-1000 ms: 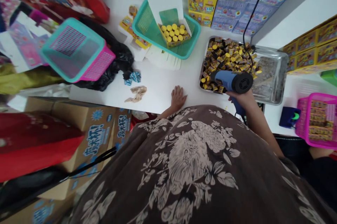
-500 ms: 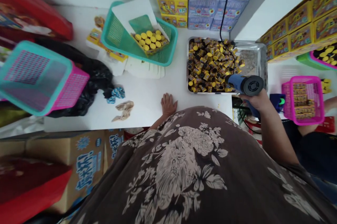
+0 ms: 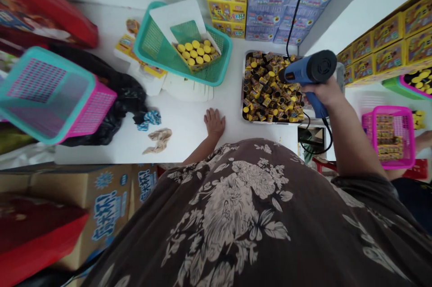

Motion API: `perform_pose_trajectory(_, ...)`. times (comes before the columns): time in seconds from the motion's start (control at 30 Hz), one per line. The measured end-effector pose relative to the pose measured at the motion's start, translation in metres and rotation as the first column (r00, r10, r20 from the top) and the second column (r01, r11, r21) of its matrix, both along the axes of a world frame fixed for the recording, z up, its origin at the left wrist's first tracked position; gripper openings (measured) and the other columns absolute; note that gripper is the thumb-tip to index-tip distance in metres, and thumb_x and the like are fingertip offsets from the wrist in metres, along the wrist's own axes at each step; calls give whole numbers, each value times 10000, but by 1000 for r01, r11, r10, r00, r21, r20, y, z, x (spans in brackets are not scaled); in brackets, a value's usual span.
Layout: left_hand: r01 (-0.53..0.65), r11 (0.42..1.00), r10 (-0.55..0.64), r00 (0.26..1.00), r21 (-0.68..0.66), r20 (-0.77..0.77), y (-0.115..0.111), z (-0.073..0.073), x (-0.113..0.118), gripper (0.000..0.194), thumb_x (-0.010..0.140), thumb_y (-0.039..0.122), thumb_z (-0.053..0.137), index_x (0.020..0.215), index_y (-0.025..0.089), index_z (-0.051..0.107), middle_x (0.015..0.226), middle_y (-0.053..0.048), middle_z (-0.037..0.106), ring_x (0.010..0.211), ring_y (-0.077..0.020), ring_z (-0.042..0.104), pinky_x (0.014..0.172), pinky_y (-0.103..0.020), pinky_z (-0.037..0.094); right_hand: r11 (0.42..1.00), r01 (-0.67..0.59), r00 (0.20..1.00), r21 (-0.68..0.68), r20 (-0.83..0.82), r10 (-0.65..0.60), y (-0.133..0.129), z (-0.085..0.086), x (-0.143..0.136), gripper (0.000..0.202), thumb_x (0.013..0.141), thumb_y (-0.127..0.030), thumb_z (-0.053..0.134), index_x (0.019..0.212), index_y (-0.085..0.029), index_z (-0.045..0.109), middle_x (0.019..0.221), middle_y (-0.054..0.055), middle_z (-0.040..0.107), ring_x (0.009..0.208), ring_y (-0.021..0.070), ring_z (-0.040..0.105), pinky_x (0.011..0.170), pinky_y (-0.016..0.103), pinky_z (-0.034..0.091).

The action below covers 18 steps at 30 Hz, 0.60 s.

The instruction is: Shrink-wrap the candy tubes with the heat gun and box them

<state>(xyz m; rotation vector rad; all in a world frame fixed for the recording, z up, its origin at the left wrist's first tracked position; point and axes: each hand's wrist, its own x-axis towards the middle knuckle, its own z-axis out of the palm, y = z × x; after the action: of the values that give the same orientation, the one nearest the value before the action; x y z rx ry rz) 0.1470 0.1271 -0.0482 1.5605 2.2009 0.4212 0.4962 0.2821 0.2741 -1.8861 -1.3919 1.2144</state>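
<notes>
My right hand (image 3: pixel 324 93) is wrapped round the handle of a blue heat gun (image 3: pixel 305 70) with a black rear end. Its nozzle points left over a metal tray (image 3: pixel 243 98) heaped with small yellow-capped cups (image 3: pixel 266 87). Left of the tray, my left hand (image 3: pixel 214 123) lies flat on the white table (image 3: pixel 189 134), fingers spread, holding nothing. A teal basket (image 3: pixel 148 48) behind it holds an open box (image 3: pixel 199 67) of yellow-capped cups and a white card flap.
Yellow boxes (image 3: pixel 227 8) and purple boxes (image 3: pixel 273 3) stand at the back. A pink basket (image 3: pixel 367 143) and a person's hand (image 3: pixel 423 141) are at right. Stacked baskets (image 3: pixel 84 116), a black bag (image 3: pixel 130 93) and crumpled gloves (image 3: pixel 158 141) lie left. A black cord (image 3: pixel 297 8) hangs over the tray.
My right hand has lifted the heat gun and moved it back over the tray, its handle now showing. My left hand stays flat on the table.
</notes>
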Motion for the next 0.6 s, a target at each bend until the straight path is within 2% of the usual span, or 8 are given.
perform_pose_trajectory(0.1,9,1000,-9,1000,-14,-9,-2,4,1,724,1070,504,386,1612,41,512,1756,-296,362,1688,-442,267,1364,-691,176,999,9,1000,31,19,-9,25,4,-17,281,638,-62,789,834,-192,635,583,-35,612,482,150,564,508,301,509)
perform_pose_trajectory(0.23,7,1000,-8,1000,-24,-3,-1,9,3,715,1064,485,407,1618,45,510,1761,-284,362,1686,-439,274,1368,-677,177,1000,-21,999,-9,41,22,49,4,-35,216,716,-103,811,837,-167,644,602,-16,622,500,155,578,552,332,533)
perform_pose_trajectory(0.47,4,1000,-4,1000,-19,0,0,10,4,706,1047,463,425,1611,48,516,1762,-280,364,1683,-442,281,1366,-682,182,997,-69,998,23,-10,69,84,-27,-62,259,704,-153,872,847,-167,656,608,-26,596,577,189,632,581,373,595)
perform_pose_trajectory(0.6,2,1000,-2,1000,-26,-2,0,10,4,710,1039,457,427,1615,51,514,1769,-270,358,1685,-435,277,1372,-670,170,997,-65,998,29,16,65,96,-35,-78,196,796,-143,838,816,-160,644,574,-41,572,558,154,605,638,374,595)
